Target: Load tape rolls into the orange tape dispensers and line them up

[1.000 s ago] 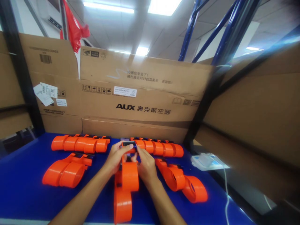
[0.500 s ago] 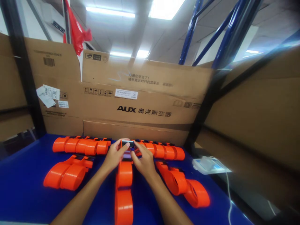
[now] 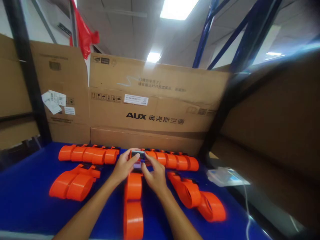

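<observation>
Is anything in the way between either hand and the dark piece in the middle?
Nothing visible is: the left hand has its thumb on the dark piece, and the right hand's fingers are at its right end. Two orange loops lie nearer the person, between the forearms. The piece's underside is hidden.

L forearm (image 3: 90, 205) bare, slants up & inward from bottom edge; R forearm (image 3: 178, 211) same, mirrored. L hand (image 3: 122, 168) & R hand (image 3: 157, 173) close tog., nr center of view. L fingers (image 3: 127, 155) curled, L thumb (image 3: 133, 160) laid over top, tip twd R hand. R index (image 3: 152, 159) extended inward, R thumb (image 3: 146, 171) below, tips slightly apart. Other R fingers mostly hidden.
</observation>
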A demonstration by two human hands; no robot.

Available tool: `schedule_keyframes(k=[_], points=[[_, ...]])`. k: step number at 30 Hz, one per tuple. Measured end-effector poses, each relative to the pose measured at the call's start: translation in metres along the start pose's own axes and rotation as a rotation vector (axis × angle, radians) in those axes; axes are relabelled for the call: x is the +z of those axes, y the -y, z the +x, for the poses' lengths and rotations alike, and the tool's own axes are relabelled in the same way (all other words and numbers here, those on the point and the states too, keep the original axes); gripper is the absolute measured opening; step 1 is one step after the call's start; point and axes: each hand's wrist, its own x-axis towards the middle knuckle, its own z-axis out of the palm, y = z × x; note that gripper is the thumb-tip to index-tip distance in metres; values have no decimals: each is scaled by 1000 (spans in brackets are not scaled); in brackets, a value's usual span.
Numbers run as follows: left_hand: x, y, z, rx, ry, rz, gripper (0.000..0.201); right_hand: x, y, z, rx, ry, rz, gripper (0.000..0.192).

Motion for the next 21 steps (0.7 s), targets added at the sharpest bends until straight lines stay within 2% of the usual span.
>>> schedule_keyframes(k=[2,4,10,14,18,21], points=[[-24,40,-15,-21,22,-20,39,27,-8,-38,6,28,85,35],[-35,58,-22,-40,37,-47,43,39,-12,-57,27,55,177,40],[-29,45,-19,-62,36,-96,44,31,-11,-48,53,80,252,42],[-31,47,-20,-61,41,-96,45,32,-10,-49,78,100,292,39],[-42,49,-16,-83,60,-156,52,29,-13,-46,222,73,398,28],[-54,46,-10,-78,-13,-206,56,23,-24,-37,329,-12,433,32]])
